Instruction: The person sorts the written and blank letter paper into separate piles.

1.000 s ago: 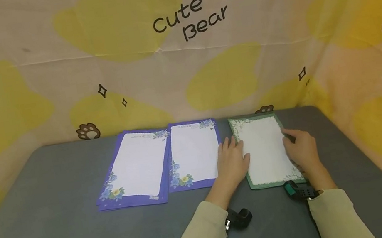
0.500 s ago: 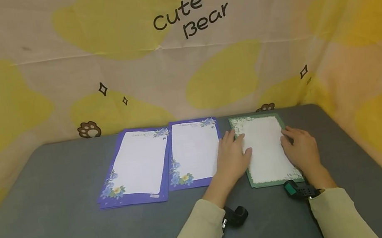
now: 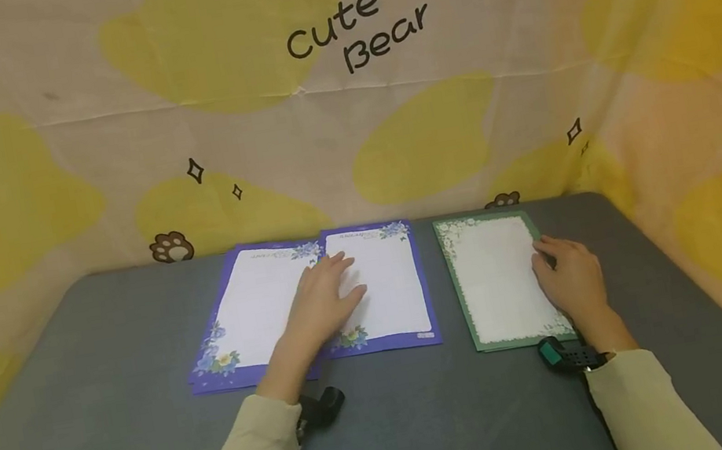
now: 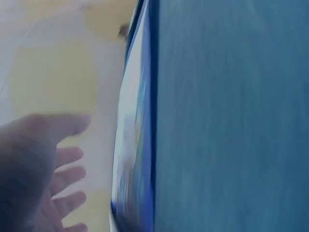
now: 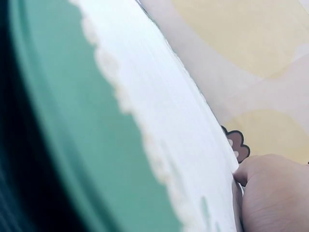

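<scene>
My left hand (image 3: 322, 299) is over two side-by-side sets of blue-violet bordered floral paper, with its fingers spread and thumb apart. The left set (image 3: 253, 307) shows several offset edges; the right set (image 3: 392, 283) lies flat beside it. In the left wrist view the left hand (image 4: 43, 169) is blurred and holds nothing; whether it touches the paper cannot be told. My right hand (image 3: 570, 277) is at the right edge of the green-bordered paper (image 3: 496, 282), thumb and curled fingers pinching the edge. The right wrist view shows the thumb (image 5: 244, 171) against that edge; the other fingers are mostly hidden.
A dark grey table (image 3: 437, 419) carries all the paper. Behind it and to the right hangs a yellow-patterned cloth (image 3: 426, 142) with printed words. Dark table surface separates the blue-violet sheets from the green-bordered ones. A black camera strap (image 3: 573, 357) is on the right wrist.
My left hand has left the green-bordered paper's left side and moved left over the blue-violet sheets, uncovering the right set's lower right corner. The right hand has stayed at its edge.
</scene>
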A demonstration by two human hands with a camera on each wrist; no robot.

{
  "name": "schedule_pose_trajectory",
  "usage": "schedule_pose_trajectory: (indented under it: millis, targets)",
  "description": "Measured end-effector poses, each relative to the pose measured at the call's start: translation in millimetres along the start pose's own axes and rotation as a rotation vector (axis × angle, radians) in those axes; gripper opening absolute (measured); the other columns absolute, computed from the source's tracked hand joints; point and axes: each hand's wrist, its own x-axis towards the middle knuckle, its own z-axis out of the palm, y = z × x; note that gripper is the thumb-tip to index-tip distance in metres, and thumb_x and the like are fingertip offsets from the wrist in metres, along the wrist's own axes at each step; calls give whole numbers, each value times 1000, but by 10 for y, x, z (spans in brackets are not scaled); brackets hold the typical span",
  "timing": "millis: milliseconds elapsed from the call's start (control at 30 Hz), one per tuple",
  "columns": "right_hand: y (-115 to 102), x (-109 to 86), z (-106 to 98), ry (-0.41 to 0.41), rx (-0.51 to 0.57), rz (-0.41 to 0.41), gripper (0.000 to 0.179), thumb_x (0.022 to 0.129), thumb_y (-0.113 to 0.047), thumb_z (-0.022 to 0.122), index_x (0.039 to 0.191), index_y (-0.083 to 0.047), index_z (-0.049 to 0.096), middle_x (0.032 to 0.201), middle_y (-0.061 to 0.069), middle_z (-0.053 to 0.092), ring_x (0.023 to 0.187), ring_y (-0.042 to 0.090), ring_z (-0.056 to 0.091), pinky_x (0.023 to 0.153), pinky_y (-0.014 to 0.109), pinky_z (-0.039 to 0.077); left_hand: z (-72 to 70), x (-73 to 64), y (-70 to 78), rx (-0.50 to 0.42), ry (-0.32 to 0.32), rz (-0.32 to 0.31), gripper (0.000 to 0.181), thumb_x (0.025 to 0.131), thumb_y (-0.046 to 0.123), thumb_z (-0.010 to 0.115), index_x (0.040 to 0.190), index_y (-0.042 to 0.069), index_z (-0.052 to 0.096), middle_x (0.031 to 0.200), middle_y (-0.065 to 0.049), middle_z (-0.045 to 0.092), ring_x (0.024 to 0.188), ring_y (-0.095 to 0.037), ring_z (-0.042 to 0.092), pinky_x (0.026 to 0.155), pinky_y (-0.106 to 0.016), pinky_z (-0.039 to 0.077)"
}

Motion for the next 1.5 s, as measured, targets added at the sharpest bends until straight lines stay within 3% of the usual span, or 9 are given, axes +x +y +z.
schedule_pose_trajectory:
  millis: [167, 333, 500, 733, 800, 967, 1233, 1333, 1500]
  targets:
    - [5, -1, -9, 14, 1, -4, 39, 100, -17, 53, 131, 4, 64, 142, 27, 57, 134, 52, 45, 110, 71, 28, -47, -69, -239, -4, -100, 9, 75, 93, 48, 67, 153, 9, 45, 162, -9, 39, 156, -36, 22, 127, -60, 13]
    - [-16, 10, 7, 5, -8, -11, 39, 100, -17, 52, 131, 4, 64, 142, 27, 57, 133, 52, 46, 111, 71, 29, 18, -117, -344, 66, -145, 64, 86, 88, 59, 66, 153, 7, 44, 161, -11, 41, 155, -40, 24, 126, -63, 13]
    - [-13, 15, 0, -1, -35, -5, 40, 100, -16, 52, 132, 4, 63, 143, 27, 57, 133, 52, 46, 111, 71, 29, 61, -121, -348, 124, -112, 134, 85, 83, 64, 69, 146, 8, 55, 153, -13, 52, 153, -39, 31, 126, -64, 14]
    - [11, 16, -6, -19, -45, -17, 41, 101, -17, 51, 133, 5, 62, 143, 29, 55, 133, 53, 45, 110, 71, 29, 116, -130, -329, 83, -114, 189, 92, 76, 68, 75, 148, 14, 53, 147, -11, 56, 144, -33, 46, 127, -58, 16]
    - [12, 14, -6, -21, -48, -20, 41, 101, -17, 51, 133, 5, 62, 143, 29, 55, 133, 53, 45, 109, 71, 29, 127, -133, -330, 84, -138, 202, 96, 76, 70, 75, 150, 15, 50, 154, -10, 50, 146, -32, 43, 128, -58, 16]
    - [-18, 26, -17, -26, -61, -25, 41, 101, -19, 51, 133, 6, 62, 143, 30, 55, 132, 54, 46, 110, 71, 31, 130, -142, -339, 109, -231, 212, 101, 78, 74, 68, 157, 19, 38, 169, -5, 25, 158, -30, 20, 128, -59, 9]
    - [-249, 71, -106, 105, -54, -81, 37, 99, -19, 56, 126, 3, 67, 132, 29, 64, 119, 52, 57, 98, 69, 45, 123, -130, -338, 103, -247, 188, 96, 80, 75, 66, 156, 22, 40, 167, -2, 31, 158, -29, 23, 127, -62, 8]
    - [-456, 58, -77, 50, 58, -66, 37, 101, -25, 57, 128, -2, 69, 121, 24, 71, 105, 43, 68, 84, 55, 55, 125, -126, -327, 91, -241, 183, 95, 80, 74, 68, 155, 22, 43, 166, -3, 33, 157, -30, 25, 127, -63, 9]
    - [-858, -26, 88, -186, 259, -91, 40, 102, -27, 60, 134, -4, 64, 110, 22, 75, 74, 26, 74, 58, 30, 56, 139, -114, -317, 80, -229, 180, 93, 79, 72, 70, 153, 20, 46, 164, -4, 36, 156, -31, 28, 126, -63, 9]
